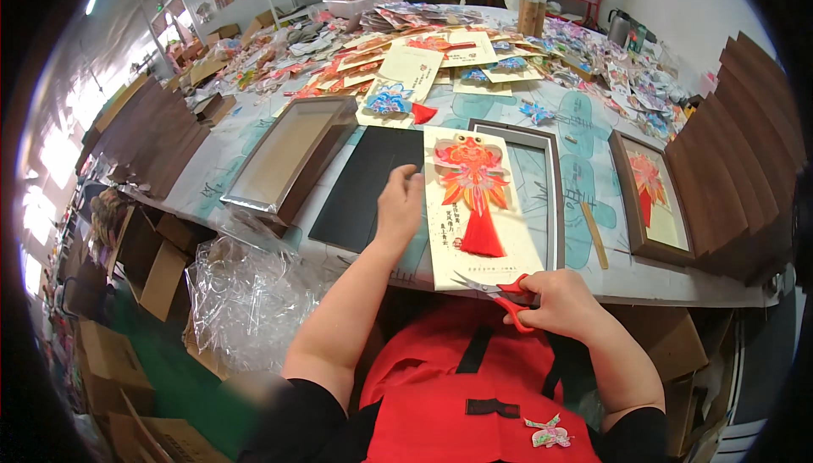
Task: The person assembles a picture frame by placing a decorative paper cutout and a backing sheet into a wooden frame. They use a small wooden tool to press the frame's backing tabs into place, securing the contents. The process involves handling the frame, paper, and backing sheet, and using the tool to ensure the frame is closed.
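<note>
My left hand (400, 205) is closed at the left edge of a cream card (445, 264), with some fingertips hidden. An orange-red goldfish ornament (470, 162) with a red tassel (483, 232) lies on the card. In my right hand (563, 300) are red-handled scissors (514, 298), fingers around the handles. Their blades are parted at the card's lower edge. Partly beneath the card is a dark rectangular frame (555, 183). A black board (360, 196) lies under and left of my left hand.
A clear-fronted brown box frame (292, 158) lies at left; a framed fish card (648, 196) lies at right beside stacked brown frames (724, 149). Decorated cards (406, 73) pile up behind. A wooden stick (594, 234) and blue ornament (535, 113) rest on the table. Clear plastic wrap (250, 293) hangs below left.
</note>
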`<state>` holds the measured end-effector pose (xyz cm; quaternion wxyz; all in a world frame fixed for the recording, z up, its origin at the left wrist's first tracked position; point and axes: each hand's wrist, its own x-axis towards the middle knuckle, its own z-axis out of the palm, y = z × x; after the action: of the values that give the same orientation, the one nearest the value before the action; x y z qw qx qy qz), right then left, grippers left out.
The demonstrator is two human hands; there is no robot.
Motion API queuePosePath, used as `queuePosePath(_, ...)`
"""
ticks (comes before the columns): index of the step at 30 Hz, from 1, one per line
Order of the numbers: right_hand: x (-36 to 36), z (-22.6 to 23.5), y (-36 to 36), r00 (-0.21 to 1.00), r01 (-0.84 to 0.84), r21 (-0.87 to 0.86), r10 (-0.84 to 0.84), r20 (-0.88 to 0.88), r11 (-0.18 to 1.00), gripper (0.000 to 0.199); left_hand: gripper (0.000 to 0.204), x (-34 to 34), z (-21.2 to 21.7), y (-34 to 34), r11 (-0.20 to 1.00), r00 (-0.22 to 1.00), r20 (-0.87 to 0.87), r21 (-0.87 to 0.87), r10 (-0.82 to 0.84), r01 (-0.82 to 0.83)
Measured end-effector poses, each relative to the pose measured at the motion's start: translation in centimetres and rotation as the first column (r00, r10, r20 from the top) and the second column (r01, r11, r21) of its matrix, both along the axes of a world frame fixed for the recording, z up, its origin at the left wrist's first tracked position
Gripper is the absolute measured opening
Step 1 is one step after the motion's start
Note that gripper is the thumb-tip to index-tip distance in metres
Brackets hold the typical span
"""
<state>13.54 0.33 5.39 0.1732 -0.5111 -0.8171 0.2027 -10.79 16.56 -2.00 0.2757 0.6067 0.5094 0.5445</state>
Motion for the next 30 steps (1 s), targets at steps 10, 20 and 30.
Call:
queuePosePath(10,-1.0,-2.1,-0.4,1.000,0.001,0.179,0.001,-0.013,0.984,0.029,0.082,-3.0,1.7,-12.9,0.845,0.842,-0.089,-0.005,-0.533,0.534)
queuePosePath(20,-2.2,-1.6,-1.0,0.979,-0.186,0.193,0.166,0.115,0.963,0.024,0.083,-2.5,1.7,-14.1,0.781,0.774,-0.107,-0.057,-0.624,0.622)
queuePosePath(30,-2.4,-1.3,-1.2,0.983,-0.174,0.237,0.157,0.091,0.956,0.022,0.085,-2.4,2.0,-14.4,0.741,0.729,-0.133,-0.083,-0.671,0.666)
